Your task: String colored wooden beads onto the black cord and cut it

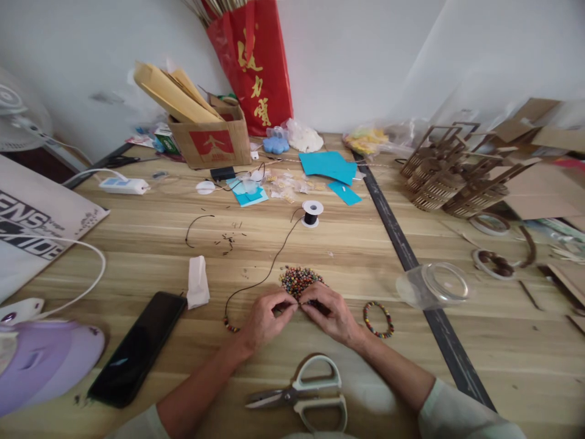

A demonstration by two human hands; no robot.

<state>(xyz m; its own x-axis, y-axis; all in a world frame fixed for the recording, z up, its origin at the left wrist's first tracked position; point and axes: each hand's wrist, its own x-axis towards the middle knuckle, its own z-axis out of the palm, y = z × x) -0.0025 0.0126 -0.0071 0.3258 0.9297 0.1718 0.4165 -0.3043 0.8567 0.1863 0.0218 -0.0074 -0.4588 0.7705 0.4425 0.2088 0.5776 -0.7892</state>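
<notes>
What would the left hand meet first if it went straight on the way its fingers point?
Probably the right hand, which faces the left hand nearly fingertip to fingertip; depth and contact are unclear.

The person's left forearm (203, 381) and right forearm (395, 371) reach forward and angle inward. The left hand (269, 317) and right hand (333, 312) nearly meet, each pinching with thumb and forefinger, wrists low.

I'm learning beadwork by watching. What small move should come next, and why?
Probably ease another bead onto the cord: the left hand and right hand meet beside the loose beads, and a short row of beads is already strung. Whether a bead is pinched is unclear.
</notes>
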